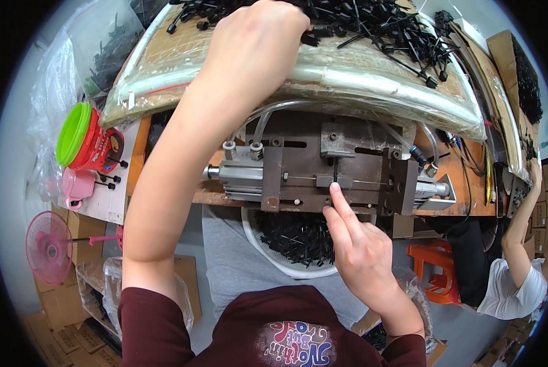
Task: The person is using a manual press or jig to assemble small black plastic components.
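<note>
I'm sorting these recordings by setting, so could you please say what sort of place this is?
Probably a small factory workshop, judging by the metal fixture, the heap of black parts and the co-worker at the right.

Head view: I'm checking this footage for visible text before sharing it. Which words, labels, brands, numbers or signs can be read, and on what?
I won't copy wording, but it stands here:
Maroon shirt: large pink, blue and white lettering, legible.
Red bucket: dark print, too small to read.
Cardboard boxes at lower left: small print, too blurred to read.
</note>
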{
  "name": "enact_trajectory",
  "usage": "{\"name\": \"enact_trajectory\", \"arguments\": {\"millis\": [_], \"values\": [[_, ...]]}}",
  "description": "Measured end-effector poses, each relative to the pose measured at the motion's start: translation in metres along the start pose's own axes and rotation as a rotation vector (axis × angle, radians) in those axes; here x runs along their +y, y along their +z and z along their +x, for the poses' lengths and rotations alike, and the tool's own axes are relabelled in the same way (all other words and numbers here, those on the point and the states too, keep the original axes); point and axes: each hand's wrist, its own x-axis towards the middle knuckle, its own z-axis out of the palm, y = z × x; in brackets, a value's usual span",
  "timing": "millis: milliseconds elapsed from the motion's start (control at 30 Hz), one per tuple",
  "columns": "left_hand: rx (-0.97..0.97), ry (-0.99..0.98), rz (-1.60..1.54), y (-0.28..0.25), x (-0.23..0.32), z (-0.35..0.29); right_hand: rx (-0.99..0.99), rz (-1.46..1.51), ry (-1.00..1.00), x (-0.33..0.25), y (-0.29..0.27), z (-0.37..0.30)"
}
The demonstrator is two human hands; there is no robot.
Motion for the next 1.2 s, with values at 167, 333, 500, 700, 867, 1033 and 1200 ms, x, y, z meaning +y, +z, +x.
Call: {"name": "enact_trajectory", "arguments": {"millis": [167, 333, 500, 700, 867, 1033, 1200], "values": [[0.103, 0.089, -0.303, -0.034, 0.043, -0.027, -0.038, -0.008, -0.04, 0.006, -0.003, 0.0], [0.04, 0.092, -0.506, -0.053, 0.083, -0.061, 0.181, 0.607, 0.16, 0.004, -0.022, 0.002], [0.007, 0.141, -0.599, -0.052, 0.104, -0.092, 0.424, 0.877, 0.118, 0.006, -0.035, 0.007], [0.022, 0.156, -0.546, -0.048, 0.113, -0.104, 0.35, 0.782, 0.103, 0.007, -0.039, 0.001], [0.002, 0.236, -0.36, -0.052, 0.103, -0.104, 0.335, 0.59, 0.155, 0.009, -0.03, -0.006], [-0.001, 0.05, -0.399, -0.066, 0.098, -0.115, 0.209, 0.462, 0.08, 0.013, -0.017, -0.012], [0.005, -0.045, -0.455, -0.065, 0.1, -0.117, 0.07, 0.237, -0.011, 0.009, 0.003, -0.011]]}}
